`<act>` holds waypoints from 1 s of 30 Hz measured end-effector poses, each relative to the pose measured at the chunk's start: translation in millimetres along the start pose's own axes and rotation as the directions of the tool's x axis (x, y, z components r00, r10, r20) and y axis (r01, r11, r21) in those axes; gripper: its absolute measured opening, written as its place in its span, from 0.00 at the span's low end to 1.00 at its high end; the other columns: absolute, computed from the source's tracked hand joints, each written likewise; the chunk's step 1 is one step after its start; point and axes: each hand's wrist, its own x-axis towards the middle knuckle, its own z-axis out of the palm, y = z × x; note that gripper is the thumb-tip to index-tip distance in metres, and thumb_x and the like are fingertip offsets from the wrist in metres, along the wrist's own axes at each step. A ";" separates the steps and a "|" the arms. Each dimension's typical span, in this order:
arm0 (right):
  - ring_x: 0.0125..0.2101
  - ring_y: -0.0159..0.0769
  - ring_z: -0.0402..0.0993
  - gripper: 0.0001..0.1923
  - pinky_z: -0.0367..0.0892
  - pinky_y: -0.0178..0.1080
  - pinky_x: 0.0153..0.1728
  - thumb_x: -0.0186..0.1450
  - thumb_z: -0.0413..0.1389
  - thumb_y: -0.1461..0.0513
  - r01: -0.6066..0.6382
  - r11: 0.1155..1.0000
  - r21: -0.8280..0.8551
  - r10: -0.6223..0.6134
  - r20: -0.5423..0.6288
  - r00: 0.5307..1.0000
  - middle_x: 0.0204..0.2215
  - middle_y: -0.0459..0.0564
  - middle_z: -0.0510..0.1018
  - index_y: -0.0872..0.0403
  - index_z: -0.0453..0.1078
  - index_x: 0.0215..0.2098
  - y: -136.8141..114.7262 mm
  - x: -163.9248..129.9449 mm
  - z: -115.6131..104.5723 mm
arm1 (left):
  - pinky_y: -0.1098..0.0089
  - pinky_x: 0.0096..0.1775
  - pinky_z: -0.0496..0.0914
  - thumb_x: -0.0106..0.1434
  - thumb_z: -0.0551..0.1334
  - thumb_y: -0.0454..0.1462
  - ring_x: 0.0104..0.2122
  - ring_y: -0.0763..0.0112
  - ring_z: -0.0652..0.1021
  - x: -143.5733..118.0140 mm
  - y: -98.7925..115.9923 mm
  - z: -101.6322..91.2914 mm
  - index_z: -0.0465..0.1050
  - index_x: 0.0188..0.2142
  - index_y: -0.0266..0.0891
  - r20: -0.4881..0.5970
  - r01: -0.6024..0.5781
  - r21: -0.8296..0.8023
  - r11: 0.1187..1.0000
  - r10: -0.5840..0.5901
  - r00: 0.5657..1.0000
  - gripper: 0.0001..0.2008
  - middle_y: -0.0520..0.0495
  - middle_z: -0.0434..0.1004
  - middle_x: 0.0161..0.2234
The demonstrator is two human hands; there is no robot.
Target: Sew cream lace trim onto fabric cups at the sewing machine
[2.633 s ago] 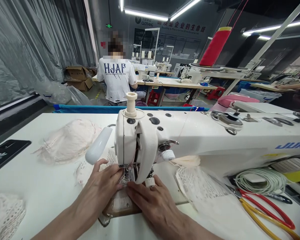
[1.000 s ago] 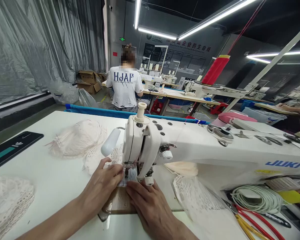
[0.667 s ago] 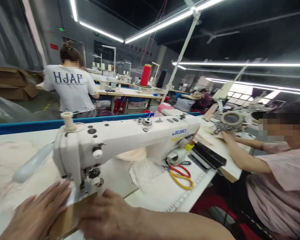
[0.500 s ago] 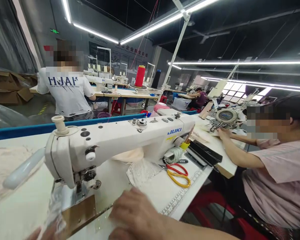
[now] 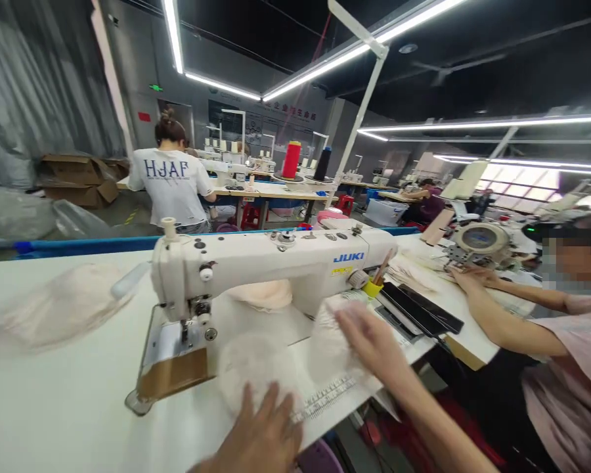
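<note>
In front of me stands a white sewing machine (image 5: pixel 270 263) with a bare needle area. My left hand (image 5: pixel 266 427) lies open, fingers spread, on the near edge of a pale cream cloth piece (image 5: pixel 253 364) right of the needle plate. My right hand (image 5: pixel 374 341) is closed on a whitish gathered cloth piece (image 5: pixel 328 338), raised a little over the table and smeared by motion. Its thumb side is blurred. Another cream cloth piece (image 5: pixel 266 293) lies under the machine arm. The scissors are hidden behind my right hand and the cloth.
A pile of cream cloth (image 5: pixel 73 305) lies left of the machine. A printed ruler (image 5: pixel 325 399) runs along the table's front edge. A yellow cup (image 5: pixel 373 287) and a black tray (image 5: pixel 421 309) sit at the right. A co-worker (image 5: pixel 561 335) works at another machine close by on the right.
My right hand has moved from the table front to the gathered cloth and gripped it. My left hand has moved right from beside the needle onto the cream piece. The view has shifted.
</note>
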 end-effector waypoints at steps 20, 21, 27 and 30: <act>0.32 0.37 0.73 0.09 0.67 0.37 0.32 0.67 0.48 0.60 0.124 0.930 0.346 -0.276 0.433 0.858 0.32 0.50 0.75 0.55 0.66 0.41 -102.1 6.4 92.4 | 0.68 0.32 0.66 0.53 0.63 0.49 0.33 0.59 0.74 -125.2 -66.3 -72.3 0.70 0.40 0.38 -0.029 0.513 -0.782 0.352 -0.844 0.536 0.21 0.48 0.76 0.30; 0.31 0.36 0.73 0.08 0.67 0.38 0.32 0.67 0.48 0.61 0.132 0.926 0.355 -0.286 0.427 0.858 0.32 0.50 0.75 0.55 0.66 0.41 -97.8 4.0 92.9 | 0.68 0.34 0.66 0.53 0.63 0.48 0.34 0.58 0.74 -122.7 -68.9 -70.8 0.71 0.39 0.38 -0.061 0.506 -0.762 0.403 -0.823 0.565 0.19 0.48 0.76 0.32; 0.45 0.42 0.66 0.24 0.64 0.44 0.43 0.62 0.57 0.56 0.094 0.830 0.549 -0.377 0.429 0.821 0.47 0.56 0.68 0.53 0.59 0.53 -116.2 8.2 110.5 | 0.68 0.35 0.67 0.56 0.57 0.47 0.34 0.59 0.73 -117.6 -71.0 -72.6 0.71 0.34 0.38 -0.051 0.520 -0.723 0.454 -0.786 0.616 0.15 0.48 0.76 0.31; 0.46 0.45 0.63 0.33 0.61 0.46 0.45 0.54 0.64 0.54 -0.081 0.758 0.647 -0.408 0.567 0.716 0.47 0.54 0.68 0.51 0.60 0.54 -128.4 21.9 125.6 | 0.68 0.36 0.68 0.57 0.57 0.49 0.34 0.59 0.74 -125.4 -61.5 -77.8 0.72 0.35 0.38 0.002 0.514 -0.753 0.409 -0.781 0.624 0.17 0.49 0.76 0.32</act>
